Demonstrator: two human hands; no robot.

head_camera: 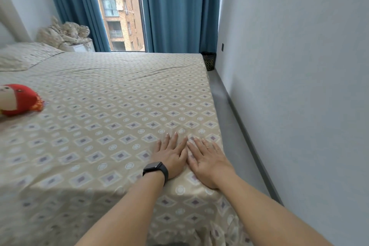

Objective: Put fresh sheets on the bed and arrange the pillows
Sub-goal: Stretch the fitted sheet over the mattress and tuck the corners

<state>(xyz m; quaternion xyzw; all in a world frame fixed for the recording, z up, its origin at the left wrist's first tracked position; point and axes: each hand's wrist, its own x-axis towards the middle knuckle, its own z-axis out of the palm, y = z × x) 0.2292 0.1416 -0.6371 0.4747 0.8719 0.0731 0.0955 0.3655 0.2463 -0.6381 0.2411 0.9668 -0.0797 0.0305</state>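
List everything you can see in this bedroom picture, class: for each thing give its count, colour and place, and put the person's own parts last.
sheet: one, beige with diamond print, spread over the bed
pillow: one, beige patterned, far left on the bed
soft toy: one, red, left edge of the bed
crumpled bedding: one heap, cream, on a white cabinet beside the curtains
curtains: two, teal, either side of the window
bin: one, black, floor past the bed corner
watch: one, black, left wrist
left hand: flat on the sheet
right hand: flat on the sheet, beside it

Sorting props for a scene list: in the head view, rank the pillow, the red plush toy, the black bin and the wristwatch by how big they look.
1. pillow
2. red plush toy, cut off by the frame edge
3. and 4. black bin and wristwatch: similar; the watch is nearer, so unranked.
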